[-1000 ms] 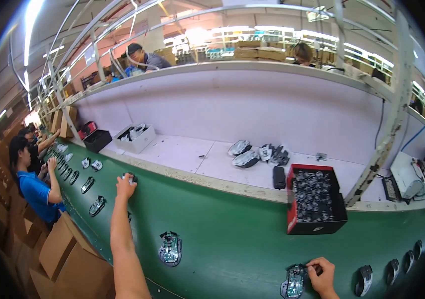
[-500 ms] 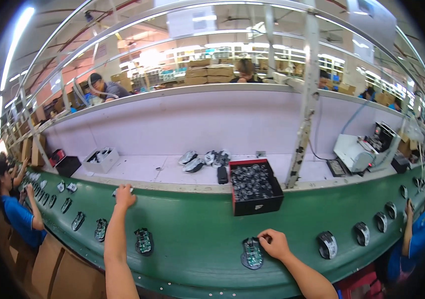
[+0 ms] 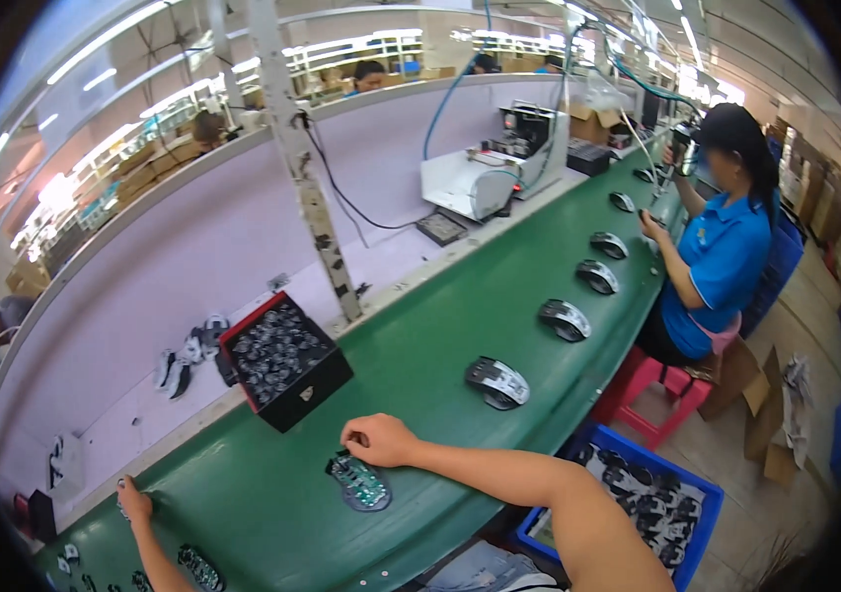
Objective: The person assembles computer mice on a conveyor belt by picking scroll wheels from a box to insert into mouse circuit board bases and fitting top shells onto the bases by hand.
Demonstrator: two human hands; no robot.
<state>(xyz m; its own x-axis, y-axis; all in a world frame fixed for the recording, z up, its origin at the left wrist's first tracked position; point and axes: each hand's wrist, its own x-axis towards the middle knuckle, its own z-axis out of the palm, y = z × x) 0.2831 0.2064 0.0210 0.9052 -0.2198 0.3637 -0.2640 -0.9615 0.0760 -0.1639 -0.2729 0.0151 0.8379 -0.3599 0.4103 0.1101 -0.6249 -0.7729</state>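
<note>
My right hand (image 3: pixel 379 439) is closed, with its fingertips at the upper end of an opened computer mouse (image 3: pixel 359 483). The mouse lies on the green conveyor belt (image 3: pixel 420 380), its green circuit board bare. Farther left, my left hand (image 3: pixel 132 501) is closed at the belt's far edge around a small pale item that its fingers mostly hide. Another opened mouse (image 3: pixel 200 569) lies below and right of that hand. Beyond my right hand stands a black box (image 3: pixel 314 390) with a red inner rim, filled with small dark parts.
Covered black-and-silver mice (image 3: pixel 497 383) form a line up the belt to the right. A co-worker in a blue shirt (image 3: pixel 726 247) sits there on a red stool (image 3: pixel 643 390). A blue crate (image 3: pixel 707 513) of mouse parts stands beside my right arm. A white machine (image 3: pixel 470 187) is on the shelf.
My view has swung to the right, bringing the co-worker and blue crate into sight. My right hand remains at the opened mouse; my left hand stays closed near the belt's far edge.
</note>
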